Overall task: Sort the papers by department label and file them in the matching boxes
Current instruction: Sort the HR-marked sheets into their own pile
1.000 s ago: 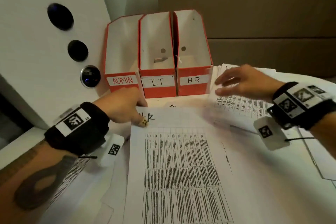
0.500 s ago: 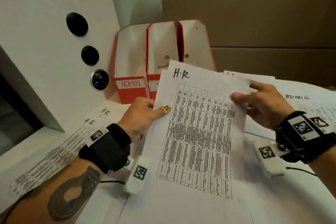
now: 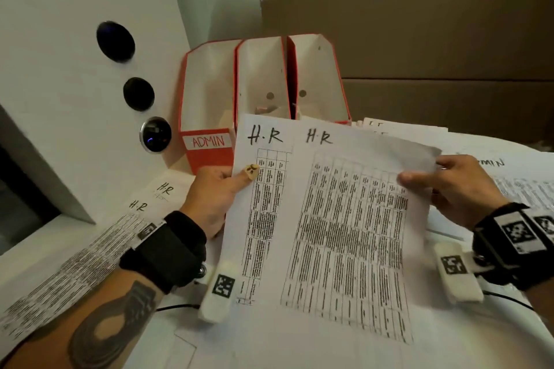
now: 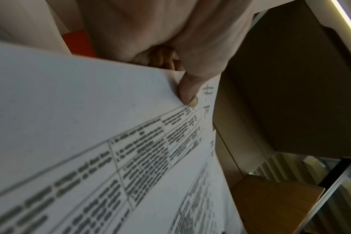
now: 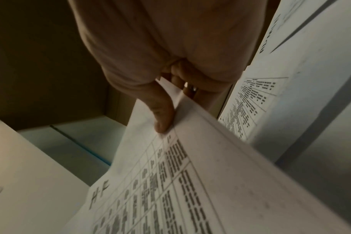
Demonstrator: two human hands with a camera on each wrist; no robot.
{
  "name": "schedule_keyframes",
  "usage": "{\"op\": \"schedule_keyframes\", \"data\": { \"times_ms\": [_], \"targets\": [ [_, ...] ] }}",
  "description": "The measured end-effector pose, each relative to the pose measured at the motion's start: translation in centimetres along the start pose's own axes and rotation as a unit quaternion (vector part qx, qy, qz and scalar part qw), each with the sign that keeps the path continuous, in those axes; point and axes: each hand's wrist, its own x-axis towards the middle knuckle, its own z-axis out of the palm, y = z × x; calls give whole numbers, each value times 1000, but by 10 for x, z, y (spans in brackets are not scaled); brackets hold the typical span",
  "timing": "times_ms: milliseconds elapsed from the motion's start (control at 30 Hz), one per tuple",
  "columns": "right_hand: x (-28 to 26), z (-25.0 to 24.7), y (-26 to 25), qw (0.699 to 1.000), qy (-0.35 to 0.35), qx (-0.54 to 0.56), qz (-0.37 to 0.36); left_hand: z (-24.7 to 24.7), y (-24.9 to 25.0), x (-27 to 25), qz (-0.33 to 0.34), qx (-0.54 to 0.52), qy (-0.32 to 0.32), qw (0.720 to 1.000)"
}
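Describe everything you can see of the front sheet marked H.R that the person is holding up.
The front sheet is thin white paper with "H.R" handwritten at its top and a printed table of blurred dark text below. It is lifted off the desk, overlapping a second H.R sheet behind it. The right hand pinches its right edge, thumb on the printed face; the left hand pinches the rear sheet.

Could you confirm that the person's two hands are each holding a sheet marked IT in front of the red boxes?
Not quite: in the head view both sheets read H.R, the left sheet in the left hand and the right sheet in the right hand, before the red boxes.
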Motion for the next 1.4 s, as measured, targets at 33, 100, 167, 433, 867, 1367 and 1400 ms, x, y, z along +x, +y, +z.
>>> {"op": "schedule_keyframes", "data": {
  "times_ms": [33, 100, 167, 433, 867, 1367, 1400],
  "targets": [
    [-2, 1, 0, 1000, -8, 0, -2, 2, 0, -1, -3, 3, -4, 1000],
    [-6, 7, 1, 1000, -21, -7, -3, 9, 2, -3, -6, 4, -13, 1000],
    [-8, 12, 2, 999, -30, -17, -3, 16, 4, -5, -12, 2, -17, 1000],
    [-10, 27, 4, 997, 13, -75, -32, 29, 5, -15, -7, 23, -51, 998],
    [5, -11, -8, 993, 60, 90, -53, -15, -6, -4, -20, 37, -67, 997],
    [2, 25, 9, 994, -36, 102, -5, 20, -8, -6, 18, -48, -29, 998],
    [1, 26, 12, 996, -28, 90, -1, 21, -8, -5, 7, -60, -26, 998]
  ]
}}
